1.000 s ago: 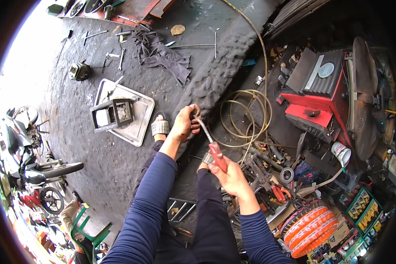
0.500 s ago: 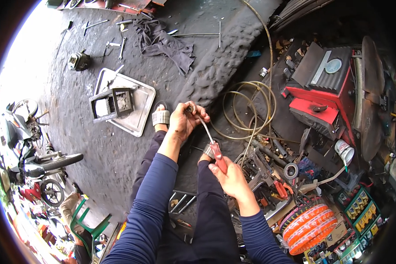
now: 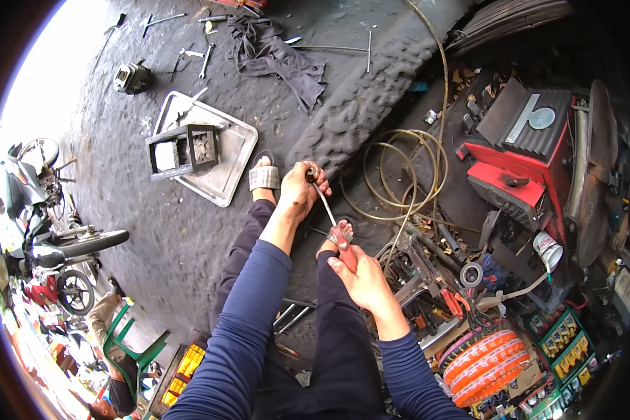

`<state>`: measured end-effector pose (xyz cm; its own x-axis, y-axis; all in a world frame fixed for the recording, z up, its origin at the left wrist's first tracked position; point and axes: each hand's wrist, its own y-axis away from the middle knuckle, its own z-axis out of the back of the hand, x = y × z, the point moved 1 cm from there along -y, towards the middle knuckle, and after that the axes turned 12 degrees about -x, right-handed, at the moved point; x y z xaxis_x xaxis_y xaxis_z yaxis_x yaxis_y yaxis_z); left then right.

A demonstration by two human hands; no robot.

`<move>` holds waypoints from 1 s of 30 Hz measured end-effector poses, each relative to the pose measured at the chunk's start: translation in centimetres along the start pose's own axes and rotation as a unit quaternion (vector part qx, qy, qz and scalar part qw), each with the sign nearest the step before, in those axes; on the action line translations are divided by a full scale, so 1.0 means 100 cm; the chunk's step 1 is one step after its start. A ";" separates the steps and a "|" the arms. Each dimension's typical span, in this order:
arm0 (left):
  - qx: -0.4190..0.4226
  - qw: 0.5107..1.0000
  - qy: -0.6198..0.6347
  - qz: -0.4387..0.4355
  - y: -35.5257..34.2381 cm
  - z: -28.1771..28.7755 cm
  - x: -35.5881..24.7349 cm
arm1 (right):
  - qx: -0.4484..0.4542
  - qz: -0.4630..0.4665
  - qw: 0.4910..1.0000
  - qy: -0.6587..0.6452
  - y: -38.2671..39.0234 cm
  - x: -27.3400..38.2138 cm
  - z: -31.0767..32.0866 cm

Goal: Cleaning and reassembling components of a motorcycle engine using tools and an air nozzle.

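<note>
My left hand [image 3: 299, 192], raised in the middle of the view, is closed around a small dark round metal part [image 3: 311, 174]. My right hand [image 3: 362, 280] grips the red handle of a screwdriver [image 3: 346, 253], whose thin bare shaft runs up to the part in my left fingers; whether its tip is inside cannot be told. Below my hands are my sandalled feet [image 3: 264, 180] and dark trousered legs. To the left of the left foot lies a metal tray [image 3: 227, 168] with a black rectangular frame [image 3: 180, 170] on it.
Coiled hose [image 3: 406, 210], a red machine [image 3: 500, 183], loose tools [image 3: 455, 301] and orange-wrapped rings [image 3: 483, 360] are on the right. A rag [image 3: 280, 63], wrenches [image 3: 205, 61] and a metal housing [image 3: 131, 78] lie above. Motorcycles [image 3: 84, 241] and a person [image 3: 112, 329] on a green chair are left.
The view has shifted a little, moving the floor items. My left fingers and the part have turned slightly. Both hands keep their hold, with the screwdriver still angled up to the part.
</note>
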<state>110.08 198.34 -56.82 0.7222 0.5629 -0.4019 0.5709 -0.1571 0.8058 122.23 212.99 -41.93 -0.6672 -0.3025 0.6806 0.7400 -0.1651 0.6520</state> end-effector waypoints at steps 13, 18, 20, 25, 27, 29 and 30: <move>0.019 0.979 -0.202 -0.014 0.003 0.013 -0.002 | 0.005 -0.012 1.000 0.001 -0.001 -0.006 -0.003; 0.049 0.975 -0.218 -0.013 0.013 0.021 -0.023 | 0.022 0.044 0.998 -0.026 -0.010 -0.020 0.006; 0.050 0.978 -0.204 0.005 0.030 0.027 -0.039 | -0.008 -0.112 0.990 -0.084 -0.024 -0.037 0.022; 0.079 0.990 -0.084 0.078 0.122 -0.005 -0.075 | -0.317 -0.193 0.906 -0.205 -0.104 -0.183 0.101; 0.075 0.991 -0.002 0.107 0.148 -0.033 -0.073 | -0.552 -0.066 0.790 0.260 -0.124 -0.248 0.158; 0.003 0.995 0.024 0.094 0.177 -0.020 -0.097 | -0.470 -0.090 0.860 0.178 -0.138 -0.187 0.079; -0.015 0.996 0.038 0.085 0.185 -0.025 -0.107 | -0.442 -0.070 0.884 0.137 -0.144 -0.153 0.052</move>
<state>111.93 191.39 -36.48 0.7755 0.5900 -0.2249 0.4296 -0.2320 0.8727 121.33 224.89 -59.97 -0.8014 -0.4176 0.4281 0.5103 -0.8508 0.1252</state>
